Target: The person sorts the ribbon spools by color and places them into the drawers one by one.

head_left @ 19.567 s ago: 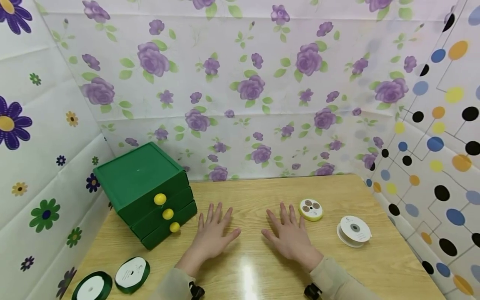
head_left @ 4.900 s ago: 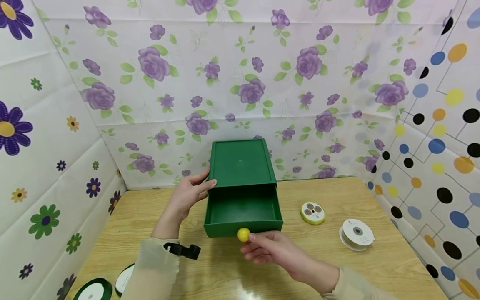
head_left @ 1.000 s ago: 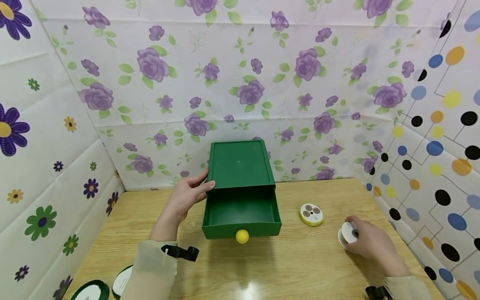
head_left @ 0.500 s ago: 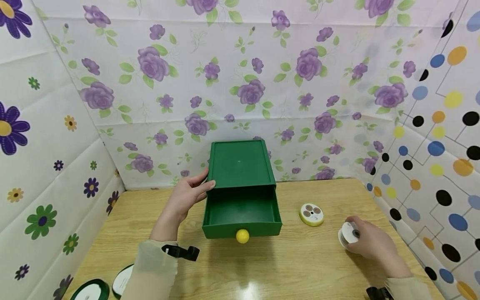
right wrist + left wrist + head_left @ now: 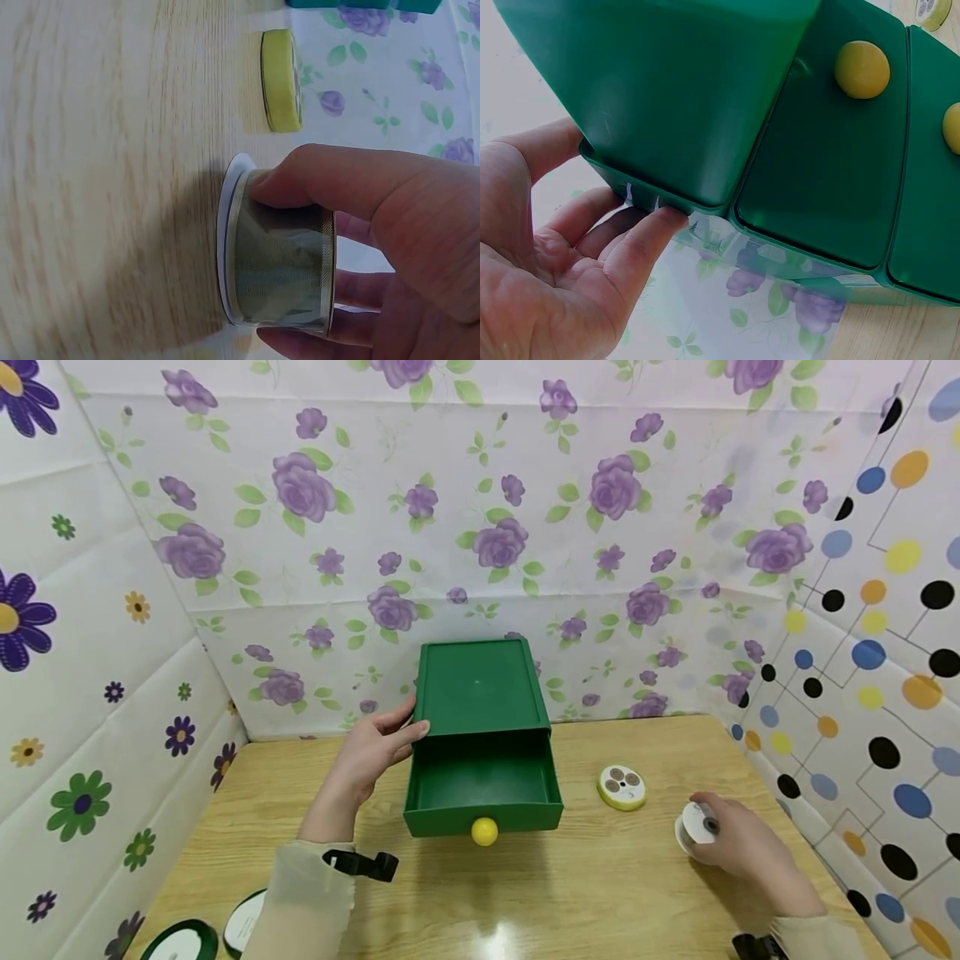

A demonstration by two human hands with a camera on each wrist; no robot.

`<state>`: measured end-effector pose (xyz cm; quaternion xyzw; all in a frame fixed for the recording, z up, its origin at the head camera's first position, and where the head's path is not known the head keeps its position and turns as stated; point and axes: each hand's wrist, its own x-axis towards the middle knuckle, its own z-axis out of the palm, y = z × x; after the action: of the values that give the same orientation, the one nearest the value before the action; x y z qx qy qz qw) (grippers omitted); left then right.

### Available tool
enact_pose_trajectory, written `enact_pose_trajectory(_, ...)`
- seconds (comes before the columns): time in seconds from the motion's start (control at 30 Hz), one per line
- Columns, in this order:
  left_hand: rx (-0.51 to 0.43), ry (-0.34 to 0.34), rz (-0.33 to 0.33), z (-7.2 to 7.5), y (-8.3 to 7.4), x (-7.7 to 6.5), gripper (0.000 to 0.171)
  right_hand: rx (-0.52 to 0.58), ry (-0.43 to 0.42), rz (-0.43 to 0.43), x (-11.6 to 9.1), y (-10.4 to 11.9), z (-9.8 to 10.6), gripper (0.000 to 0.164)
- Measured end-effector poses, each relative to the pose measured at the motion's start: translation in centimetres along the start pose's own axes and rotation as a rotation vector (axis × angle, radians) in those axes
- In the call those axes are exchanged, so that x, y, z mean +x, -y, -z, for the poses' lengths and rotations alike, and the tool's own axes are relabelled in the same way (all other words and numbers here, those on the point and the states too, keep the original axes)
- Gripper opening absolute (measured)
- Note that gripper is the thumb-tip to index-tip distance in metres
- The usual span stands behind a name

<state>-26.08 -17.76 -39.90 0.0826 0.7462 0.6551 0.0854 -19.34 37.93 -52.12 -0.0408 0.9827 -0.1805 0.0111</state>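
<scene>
A green drawer cabinet [image 5: 480, 685] stands mid-table, its top drawer [image 5: 483, 821] pulled out and bare inside. The drawer has a yellow knob [image 5: 484, 832]. My left hand [image 5: 363, 756] holds the cabinet's upper left front corner, thumb at the top edge, fingers against the side. In the left wrist view, the lower drawers, including the middle drawer [image 5: 821, 165], are closed. At the right, my right hand [image 5: 750, 843] grips a white-flanged ribbon spool [image 5: 277, 262], wound with sheer greenish-grey ribbon. The thumb lies across the ribbon; other fingers reach round the far side, partly hidden.
A yellow-edged ribbon spool [image 5: 622, 787] lies between the cabinet and my right hand. Two dark green ribbon spools, one [image 5: 182, 941] nearer the edge, lie at the front left, partly cut off or covered by my sleeve. Patterned cloth walls [image 5: 525, 610] border the table.
Since the earliest frame, the cabinet has moved to mid-table and its top drawer is out. My right hand has left the knob for the white spool. The last second shows almost no motion.
</scene>
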Motion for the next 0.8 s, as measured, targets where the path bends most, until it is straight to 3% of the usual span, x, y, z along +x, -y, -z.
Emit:
enact_pose_trajectory(0.3,-0.005,0.003,0.0,0.0,0.1,0.1,0.073,0.033,0.015,-0.019,-0.1,-0.1,0.0,0.086)
enact_pose_trajectory(0.57,-0.005,-0.003,-0.001,-0.1,0.0,0.0,0.073,0.035,-0.029,-0.008,-0.3,0.0,0.0,0.084)
enact_pose_trajectory(0.8,-0.008,-0.002,-0.006,-0.1,0.0,0.1,0.074,0.106,-0.051,-0.035,-0.6,1.4,0.6,0.092)
